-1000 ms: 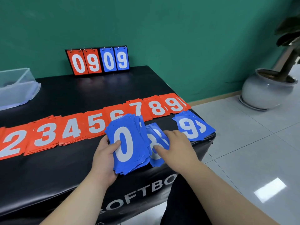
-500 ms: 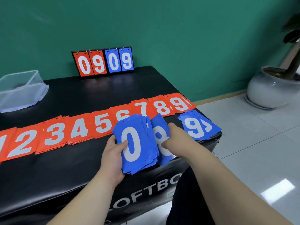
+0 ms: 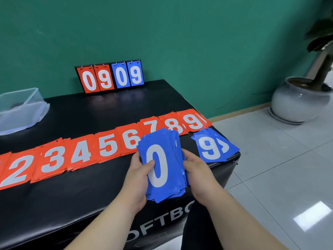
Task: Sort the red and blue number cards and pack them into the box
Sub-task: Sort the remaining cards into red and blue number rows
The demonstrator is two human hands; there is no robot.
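While our left hand (image 3: 137,179) grips the blue stack (image 3: 162,159) w/ thumb on the top 0 card, our right hand (image 3: 200,175) curls its fingers round the stack's right edge. We hold it over the table (image 3: 81,204) front, near the blue 9 cards (image 3: 212,148). Behind it the red cards (image 3: 81,154) lie in a row, 2 to 9. At far left sits the clear box (image 3: 21,109), well apart.

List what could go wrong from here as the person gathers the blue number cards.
1. The uneven stack of blue number cards, held between left hand and right hand, could spill if the grip loosens.
2. The small pile of blue 9 cards lies at the corner of the black table; a nudge might knock it to the floor.
3. Spilled cards could land on the row of red number cards, mixing colours.
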